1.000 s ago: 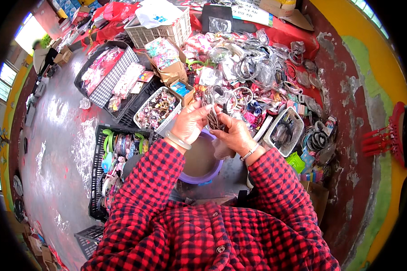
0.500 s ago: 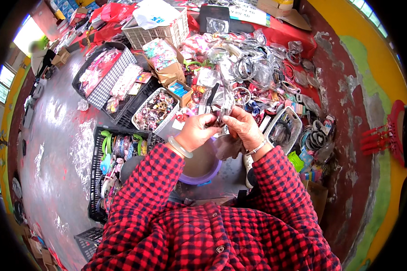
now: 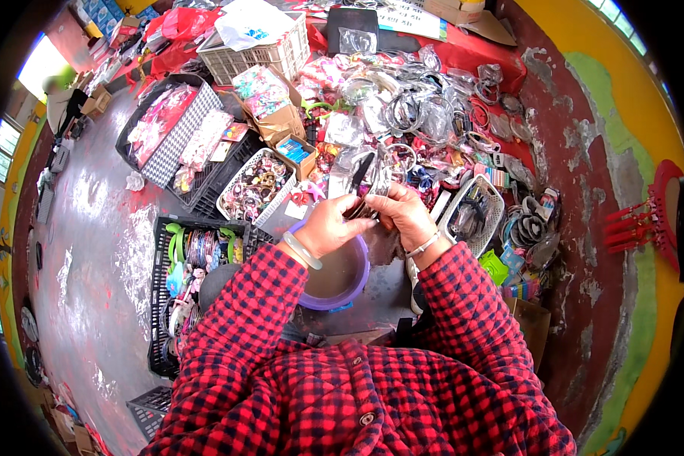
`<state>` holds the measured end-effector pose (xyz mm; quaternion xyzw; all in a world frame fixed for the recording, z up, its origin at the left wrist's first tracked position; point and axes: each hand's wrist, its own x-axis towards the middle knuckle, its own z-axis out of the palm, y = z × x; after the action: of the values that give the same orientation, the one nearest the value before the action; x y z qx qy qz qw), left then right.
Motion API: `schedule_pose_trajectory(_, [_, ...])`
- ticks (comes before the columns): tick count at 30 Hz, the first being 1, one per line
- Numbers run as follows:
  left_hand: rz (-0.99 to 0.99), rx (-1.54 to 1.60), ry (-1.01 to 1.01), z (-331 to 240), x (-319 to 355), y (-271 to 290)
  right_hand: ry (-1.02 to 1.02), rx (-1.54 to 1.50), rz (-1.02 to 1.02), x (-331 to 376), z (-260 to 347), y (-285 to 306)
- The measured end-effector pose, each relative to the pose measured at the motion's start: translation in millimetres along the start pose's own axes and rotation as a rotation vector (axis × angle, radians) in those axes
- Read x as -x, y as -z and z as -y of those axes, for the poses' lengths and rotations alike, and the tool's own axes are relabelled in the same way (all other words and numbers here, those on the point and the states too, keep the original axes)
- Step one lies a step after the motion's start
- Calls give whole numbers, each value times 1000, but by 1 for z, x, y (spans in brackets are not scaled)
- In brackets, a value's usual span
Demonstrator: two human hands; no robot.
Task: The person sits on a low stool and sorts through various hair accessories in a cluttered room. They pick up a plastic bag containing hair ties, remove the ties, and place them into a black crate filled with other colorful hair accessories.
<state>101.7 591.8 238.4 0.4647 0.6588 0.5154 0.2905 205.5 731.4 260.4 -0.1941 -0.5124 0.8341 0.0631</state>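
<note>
Above a purple basin [image 3: 364, 266] of murky water, both hands are closed on a bundle of thin headbands [image 3: 369, 176]. Dark bands and clear shiny parts show in the bundle; its lower end is hidden by fingers. My left hand [image 3: 328, 228] pinches it from the left side, thumb pointing across. My right hand [image 3: 405, 218] grips from the right, its thumb over the bands. A dark brown cloth [image 3: 385, 245] hangs below the right hand's fingers, beside the basin.
A heap of wrapped headbands [image 3: 425, 110] spreads beyond my hands. White baskets [image 3: 230, 199] of small hair items stand left and right, with a black crate [image 3: 162, 292] nearer left. A red rack [image 3: 665, 216] is at the far right. Someone [image 3: 61, 106] is at the far left.
My hands have shifted slightly, and the right thumb now lies further across the bundle. The brown cloth hangs more bunched under the right hand. The whole view has moved a little.
</note>
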Motion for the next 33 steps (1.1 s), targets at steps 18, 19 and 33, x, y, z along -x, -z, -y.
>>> schedule_pose_trajectory(18, [-214,160,-49,-1,0,6,-19,-72,-96,-1,6,2])
schedule_pose_trajectory(19, [-215,210,-42,5,-2,8,-13,-76,-89,-2,5,4])
schedule_pose_trajectory(33, [-222,999,35,5,-5,15,-69,-21,-22,-8,-3,19])
